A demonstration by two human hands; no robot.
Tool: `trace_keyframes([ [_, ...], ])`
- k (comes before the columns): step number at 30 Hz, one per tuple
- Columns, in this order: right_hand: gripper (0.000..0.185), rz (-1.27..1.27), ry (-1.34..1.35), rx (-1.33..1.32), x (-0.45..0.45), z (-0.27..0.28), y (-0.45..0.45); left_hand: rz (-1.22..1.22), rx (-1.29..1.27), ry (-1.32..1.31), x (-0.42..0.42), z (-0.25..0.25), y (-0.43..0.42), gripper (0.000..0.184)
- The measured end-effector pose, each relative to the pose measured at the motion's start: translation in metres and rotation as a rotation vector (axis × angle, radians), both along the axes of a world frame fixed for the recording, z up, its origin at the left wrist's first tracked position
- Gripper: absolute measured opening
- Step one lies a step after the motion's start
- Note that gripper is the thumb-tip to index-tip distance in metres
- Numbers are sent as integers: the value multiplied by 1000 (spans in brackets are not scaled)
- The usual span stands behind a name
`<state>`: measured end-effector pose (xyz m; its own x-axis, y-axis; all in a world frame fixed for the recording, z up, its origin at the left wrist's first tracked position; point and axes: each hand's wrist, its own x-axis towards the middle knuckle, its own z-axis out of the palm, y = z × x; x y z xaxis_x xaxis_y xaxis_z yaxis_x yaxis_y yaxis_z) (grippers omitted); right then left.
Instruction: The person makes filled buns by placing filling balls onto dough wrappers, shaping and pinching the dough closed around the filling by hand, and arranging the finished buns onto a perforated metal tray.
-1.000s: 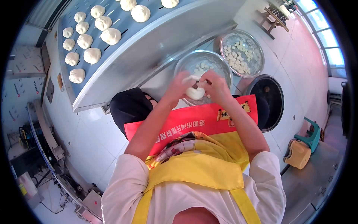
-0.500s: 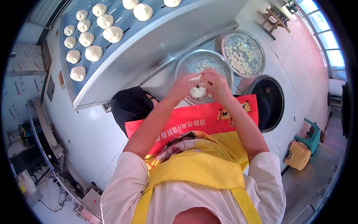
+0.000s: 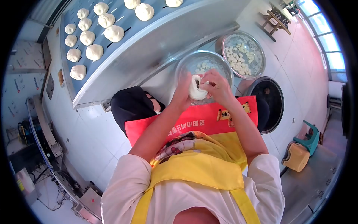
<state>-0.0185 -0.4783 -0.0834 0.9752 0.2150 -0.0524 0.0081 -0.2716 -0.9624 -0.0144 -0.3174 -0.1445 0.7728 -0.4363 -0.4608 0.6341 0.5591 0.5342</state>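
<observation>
A piece of white dough (image 3: 197, 92) with a dark filling visible in its opening is between my hands, above a steel bowl (image 3: 180, 67). My left hand (image 3: 182, 91) is wrapped round its left side. With fingers bent, my right hand (image 3: 217, 86) pinches the dough's right edge near the opening. Small dough pieces (image 3: 203, 67) lie in the bowl beyond my hands.
Several filled buns (image 3: 94, 52) sit on a blue tray surface (image 3: 80, 89) at the upper left. A second steel bowl (image 3: 238, 58) holds dough pieces, beside a black tub (image 3: 274, 108). A wooden stool (image 3: 276, 22) and a green-and-orange stool (image 3: 304, 147) stand right.
My left hand has shifted from the dough's top edge to cup its left side. The dough has turned, and its opening with the dark filling shows more. My right hand still pinches the edge.
</observation>
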Motion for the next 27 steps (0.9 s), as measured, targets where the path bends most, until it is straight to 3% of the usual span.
trace_keyframes([
  [2, 9, 24, -137, -2, 0, 1, 0, -66, -1, -8, 1, 0, -1, 65],
  [5, 12, 53, 13, -124, -2, 0, 1, -163, -20, -25, 4, 2, 6, 72],
  [8, 14, -80, 255, 59, -6, 16, 11, -268, 1, -24, 5, 12, 14, 76],
  [11, 13, 39, 198, -62, -6, 5, 5, -346, 61, -70, 9, 6, 17, 78],
  [16, 12, 86, -141, 22, -10, -2, 9, -349, 355, -159, 17, 43, 14, 76],
  [19, 11, 42, -178, -31, -8, -3, 10, -565, 302, -67, 36, 27, 19, 69],
  [22, 12, -166, 96, 28, -3, 18, 11, -213, 122, -154, 17, 37, 14, 75],
  [23, 14, -259, 214, 70, 2, 27, 11, -120, 109, -168, 10, 33, 7, 69],
  [25, 15, -124, 76, -55, 4, 6, 8, 61, 78, -169, -10, 20, -5, 58],
  [27, 15, -15, 36, -100, -1, -1, 5, -123, 165, -152, -11, 23, 3, 60],
])
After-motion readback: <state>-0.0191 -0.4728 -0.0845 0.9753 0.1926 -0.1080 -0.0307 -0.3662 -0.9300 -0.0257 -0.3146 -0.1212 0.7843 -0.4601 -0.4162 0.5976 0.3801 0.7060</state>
